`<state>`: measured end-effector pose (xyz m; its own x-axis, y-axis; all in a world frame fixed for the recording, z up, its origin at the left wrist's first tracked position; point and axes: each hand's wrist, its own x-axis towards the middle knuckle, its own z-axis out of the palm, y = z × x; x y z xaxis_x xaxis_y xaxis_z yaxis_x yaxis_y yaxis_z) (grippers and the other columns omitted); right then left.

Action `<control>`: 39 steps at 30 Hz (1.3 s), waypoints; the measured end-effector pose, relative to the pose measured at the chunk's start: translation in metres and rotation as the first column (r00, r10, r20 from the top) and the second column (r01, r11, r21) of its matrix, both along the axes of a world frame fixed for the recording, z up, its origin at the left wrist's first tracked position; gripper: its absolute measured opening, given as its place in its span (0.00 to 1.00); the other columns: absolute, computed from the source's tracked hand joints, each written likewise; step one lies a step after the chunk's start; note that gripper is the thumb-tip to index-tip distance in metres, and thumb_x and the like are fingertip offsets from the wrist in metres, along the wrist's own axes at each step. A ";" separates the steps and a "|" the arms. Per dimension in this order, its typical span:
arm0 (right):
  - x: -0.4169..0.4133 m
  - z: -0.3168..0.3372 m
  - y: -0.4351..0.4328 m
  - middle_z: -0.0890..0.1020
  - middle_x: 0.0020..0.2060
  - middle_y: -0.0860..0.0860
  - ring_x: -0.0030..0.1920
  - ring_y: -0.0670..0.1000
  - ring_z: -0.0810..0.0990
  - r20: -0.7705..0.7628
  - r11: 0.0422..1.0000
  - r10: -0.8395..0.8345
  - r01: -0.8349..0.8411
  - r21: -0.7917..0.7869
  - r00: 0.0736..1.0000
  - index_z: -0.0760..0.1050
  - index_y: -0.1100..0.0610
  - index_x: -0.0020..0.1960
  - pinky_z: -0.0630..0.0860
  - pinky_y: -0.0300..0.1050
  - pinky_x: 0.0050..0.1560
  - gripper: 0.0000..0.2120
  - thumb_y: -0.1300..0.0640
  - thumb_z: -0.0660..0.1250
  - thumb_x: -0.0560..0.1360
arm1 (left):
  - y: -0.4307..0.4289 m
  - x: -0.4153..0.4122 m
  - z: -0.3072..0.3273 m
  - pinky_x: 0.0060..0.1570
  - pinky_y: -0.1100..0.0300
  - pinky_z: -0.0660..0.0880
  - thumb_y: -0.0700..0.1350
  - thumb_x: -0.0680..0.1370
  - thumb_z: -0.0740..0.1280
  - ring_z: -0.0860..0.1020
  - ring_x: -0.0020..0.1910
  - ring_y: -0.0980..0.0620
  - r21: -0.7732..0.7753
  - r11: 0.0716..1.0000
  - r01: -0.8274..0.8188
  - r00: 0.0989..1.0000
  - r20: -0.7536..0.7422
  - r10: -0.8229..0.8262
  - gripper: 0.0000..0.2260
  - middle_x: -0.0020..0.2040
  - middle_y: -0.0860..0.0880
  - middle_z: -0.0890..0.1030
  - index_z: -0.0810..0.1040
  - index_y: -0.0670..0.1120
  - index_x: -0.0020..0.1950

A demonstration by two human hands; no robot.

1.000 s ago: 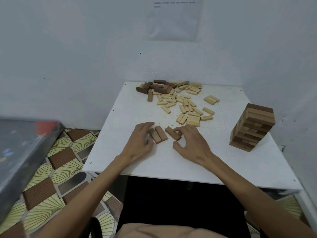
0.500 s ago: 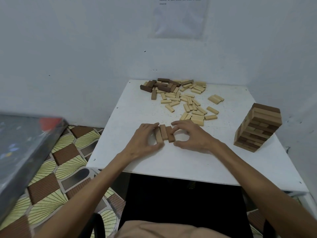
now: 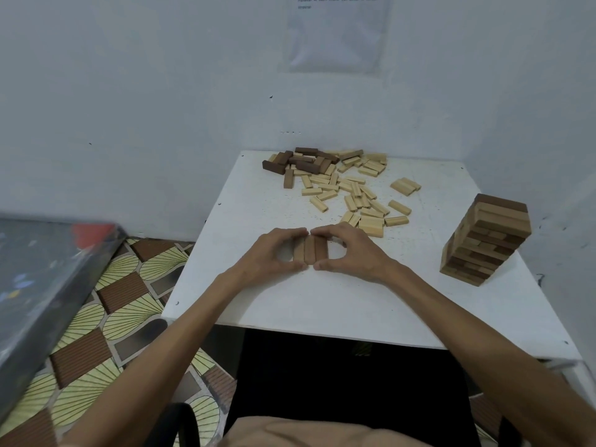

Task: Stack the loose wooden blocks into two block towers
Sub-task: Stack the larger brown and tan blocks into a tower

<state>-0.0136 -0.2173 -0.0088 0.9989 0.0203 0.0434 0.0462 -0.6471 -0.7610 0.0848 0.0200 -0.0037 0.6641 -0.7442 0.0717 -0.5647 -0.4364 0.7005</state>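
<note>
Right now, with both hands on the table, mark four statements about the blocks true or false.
1. The left hand and the right hand hold a row of three blocks lying side by side. True.
2. The tower has a dark top layer. True.
3. The tower stands on the left side of the table. False: it stands on the right side.
4. The loose pile contains only pale blocks. False: dark blocks lie at its far left end.
</note>
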 end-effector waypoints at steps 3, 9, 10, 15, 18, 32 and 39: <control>-0.003 -0.002 0.004 0.76 0.62 0.43 0.65 0.39 0.73 0.035 0.999 -0.029 0.029 -0.020 0.999 0.74 0.38 0.69 0.73 0.45 0.70 0.32 0.40 0.81 0.67 | 0.000 0.003 -0.001 0.71 0.59 0.69 0.55 0.71 0.80 0.70 0.70 0.63 -0.010 1.000 -0.002 1.000 0.013 0.002 0.33 0.69 0.61 0.75 0.73 0.57 0.75; -0.006 0.001 0.007 0.77 0.62 0.37 0.66 0.41 0.73 0.071 1.000 -0.006 0.006 -0.004 0.997 0.79 0.40 0.63 0.74 0.48 0.70 0.25 0.43 0.81 0.68 | 0.002 0.006 0.000 0.69 0.62 0.68 0.56 0.69 0.82 0.69 0.70 0.63 -0.029 0.999 0.017 0.999 0.051 -0.016 0.31 0.64 0.65 0.75 0.77 0.57 0.70; -0.007 0.002 0.008 0.78 0.62 0.36 0.67 0.41 0.73 0.088 1.000 -0.004 0.004 0.006 0.996 0.80 0.41 0.62 0.75 0.48 0.69 0.24 0.45 0.82 0.68 | 0.001 0.005 0.000 0.68 0.62 0.69 0.55 0.68 0.82 0.70 0.68 0.63 -0.042 0.999 0.013 0.999 0.053 -0.011 0.30 0.63 0.65 0.76 0.78 0.56 0.69; -0.008 0.002 0.010 0.79 0.59 0.32 0.65 0.44 0.75 0.131 1.000 0.003 -0.003 -0.004 0.991 0.81 0.41 0.59 0.77 0.52 0.66 0.21 0.45 0.82 0.68 | -0.001 0.003 -0.001 0.65 0.59 0.72 0.52 0.68 0.83 0.74 0.66 0.58 -0.109 0.993 0.035 0.998 0.056 -0.029 0.24 0.60 0.62 0.81 0.82 0.57 0.63; -0.009 0.002 0.011 0.81 0.58 0.36 0.64 0.44 0.74 0.158 0.999 0.012 -0.005 -0.046 0.987 0.82 0.44 0.59 0.77 0.52 0.64 0.20 0.46 0.81 0.69 | -0.001 0.001 0.000 0.64 0.56 0.73 0.48 0.68 0.83 0.76 0.65 0.54 -0.161 0.984 0.077 0.995 0.071 -0.066 0.20 0.59 0.60 0.83 0.84 0.55 0.58; -0.021 0.105 -0.025 0.85 0.49 0.43 0.59 0.44 0.77 0.251 0.995 -0.051 0.071 -0.072 0.967 0.85 0.47 0.55 0.77 0.43 0.60 0.15 0.50 0.82 0.69 | -0.045 0.013 0.088 0.65 0.65 0.68 0.43 0.70 0.82 0.78 0.66 0.57 -0.283 0.933 0.221 0.975 0.037 -0.219 0.15 0.59 0.59 0.84 0.86 0.55 0.53; -0.048 0.145 -0.065 0.83 0.50 0.43 0.57 0.39 0.77 0.265 0.982 -0.136 0.165 -0.092 0.955 0.84 0.48 0.56 0.74 0.32 0.59 0.17 0.51 0.82 0.69 | -0.100 0.008 0.123 0.68 0.52 0.71 0.47 0.70 0.83 0.77 0.66 0.57 -0.297 0.909 0.292 0.956 0.099 -0.275 0.14 0.59 0.58 0.84 0.86 0.54 0.53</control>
<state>-0.0617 -0.2825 0.1363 0.9461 -0.1097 0.3048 0.1260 -0.7422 -0.6582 0.0925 -0.0803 0.1190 0.4174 -0.8368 0.3544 -0.6731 -0.0227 0.7392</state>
